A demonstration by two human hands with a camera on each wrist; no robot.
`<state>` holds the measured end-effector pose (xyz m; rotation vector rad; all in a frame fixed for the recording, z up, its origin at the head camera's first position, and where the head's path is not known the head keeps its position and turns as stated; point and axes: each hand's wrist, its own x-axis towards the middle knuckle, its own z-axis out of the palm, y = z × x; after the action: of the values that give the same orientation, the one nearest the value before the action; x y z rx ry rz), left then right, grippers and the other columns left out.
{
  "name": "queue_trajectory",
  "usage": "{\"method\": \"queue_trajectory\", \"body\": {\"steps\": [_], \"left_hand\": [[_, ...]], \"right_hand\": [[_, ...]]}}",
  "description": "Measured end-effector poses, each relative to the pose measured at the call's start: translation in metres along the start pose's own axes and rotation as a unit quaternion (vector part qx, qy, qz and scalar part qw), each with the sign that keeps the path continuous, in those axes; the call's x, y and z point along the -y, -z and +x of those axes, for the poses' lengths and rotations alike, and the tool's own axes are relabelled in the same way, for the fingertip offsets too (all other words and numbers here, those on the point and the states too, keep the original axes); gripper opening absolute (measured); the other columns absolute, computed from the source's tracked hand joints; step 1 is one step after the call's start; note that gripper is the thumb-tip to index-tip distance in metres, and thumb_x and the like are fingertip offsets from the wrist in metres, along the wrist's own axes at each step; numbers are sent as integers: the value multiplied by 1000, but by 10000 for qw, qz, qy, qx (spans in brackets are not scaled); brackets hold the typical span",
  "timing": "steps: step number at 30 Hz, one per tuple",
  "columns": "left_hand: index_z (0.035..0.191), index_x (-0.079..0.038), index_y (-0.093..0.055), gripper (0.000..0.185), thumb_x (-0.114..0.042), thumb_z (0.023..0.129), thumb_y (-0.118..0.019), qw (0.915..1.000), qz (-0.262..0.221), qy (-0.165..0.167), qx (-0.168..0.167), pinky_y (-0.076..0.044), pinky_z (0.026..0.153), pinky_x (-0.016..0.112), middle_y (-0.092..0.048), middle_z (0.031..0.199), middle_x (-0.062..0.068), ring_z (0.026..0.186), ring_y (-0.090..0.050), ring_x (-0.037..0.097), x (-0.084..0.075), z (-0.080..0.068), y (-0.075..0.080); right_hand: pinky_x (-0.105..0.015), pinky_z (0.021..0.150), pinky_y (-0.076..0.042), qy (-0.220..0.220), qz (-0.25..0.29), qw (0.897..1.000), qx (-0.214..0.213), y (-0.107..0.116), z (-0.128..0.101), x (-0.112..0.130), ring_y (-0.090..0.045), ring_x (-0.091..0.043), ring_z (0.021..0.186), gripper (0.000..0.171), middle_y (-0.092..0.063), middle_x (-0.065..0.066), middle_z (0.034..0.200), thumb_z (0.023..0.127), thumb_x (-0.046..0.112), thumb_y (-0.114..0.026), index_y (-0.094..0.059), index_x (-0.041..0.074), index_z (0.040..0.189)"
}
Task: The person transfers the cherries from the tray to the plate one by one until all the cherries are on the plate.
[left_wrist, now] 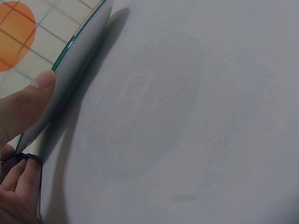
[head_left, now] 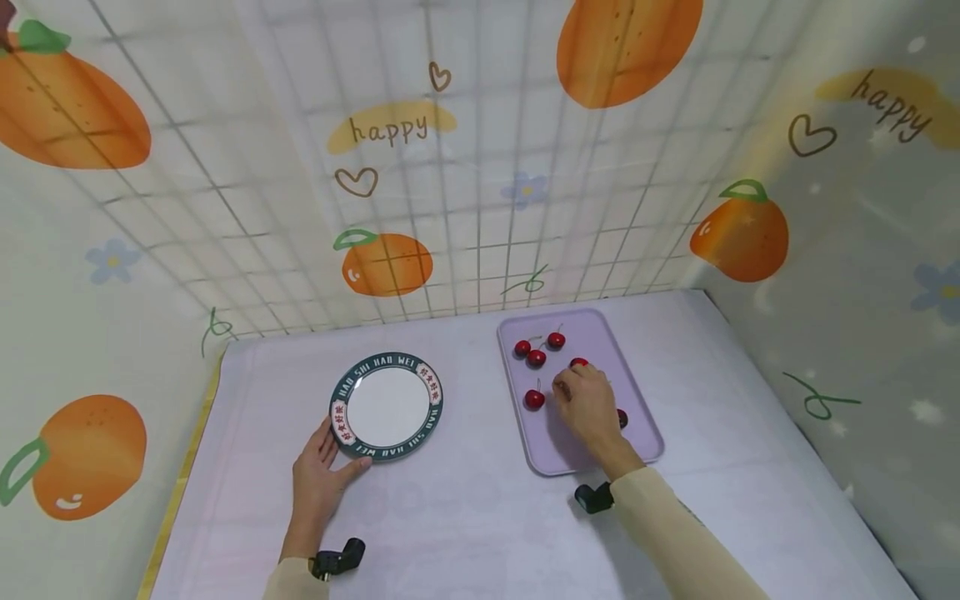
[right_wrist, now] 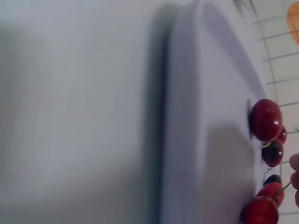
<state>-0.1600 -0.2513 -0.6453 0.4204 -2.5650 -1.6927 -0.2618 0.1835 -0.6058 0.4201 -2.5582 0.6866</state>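
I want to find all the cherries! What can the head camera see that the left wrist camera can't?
Only the head view shows the red cherries on the purple tray, the right hand over them, and the fruit-patterned walls all around.

Only the left wrist view shows, up close, the left thumb pressed against the plate's edge, seen side-on.

Both show the left hand touching the green-rimmed plate and the white tablecloth beneath it. No cherries appear in the left wrist view.
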Motion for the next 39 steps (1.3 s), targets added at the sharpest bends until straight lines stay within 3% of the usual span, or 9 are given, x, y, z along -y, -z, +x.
{"method": "queue_trajectory", "body": {"steps": [12,18,23,32,39], "left_hand": [[166,-6,-27,112,-19,78,-95,10000,17,-32,-76,-40,121,28,-30,169,17,153,-38,33,1,0,-1],[166,-6,-27,111,-19,79,-95,9999,5,-106,-76,-40,119,23,-30,170,15,153,-38,31,1,0,-1],[166,-6,-27,111,-19,79,-95,9999,24,-83,-64,-40,119,22,-30,170,15,153,-38,32,1,0,-1],[166,-7,-27,111,-19,79,-95,10000,-2,-57,-79,-41,119,23,-30,170,15,152,-39,32,2,0,1],[165,-6,-29,111,-19,77,-95,9998,-31,-120,-151,-42,120,28,-33,168,16,151,-41,33,3,1,-1]], "right_hand": [[-46,68,-55,-657,431,9967,-220,15,11,15,-63,-32,77,4,-71,-13,81,86,2,-78,-76,-1,89],[-42,65,-55,-967,1049,9875,-668,26,22,24,-66,-30,72,7,-74,-13,80,88,5,-78,-77,-2,88],[-36,61,-54,-1185,1160,9835,-728,31,29,31,-64,-26,70,10,-74,-12,80,88,7,-81,-77,-2,88],[-34,61,-52,-872,1528,9803,-896,25,40,50,-67,-28,68,7,-75,-11,77,84,2,-83,-77,0,87],[-29,63,-52,-1047,1974,9718,-755,17,45,75,-67,-26,71,5,-75,-10,78,85,3,-80,-78,0,89]]}}
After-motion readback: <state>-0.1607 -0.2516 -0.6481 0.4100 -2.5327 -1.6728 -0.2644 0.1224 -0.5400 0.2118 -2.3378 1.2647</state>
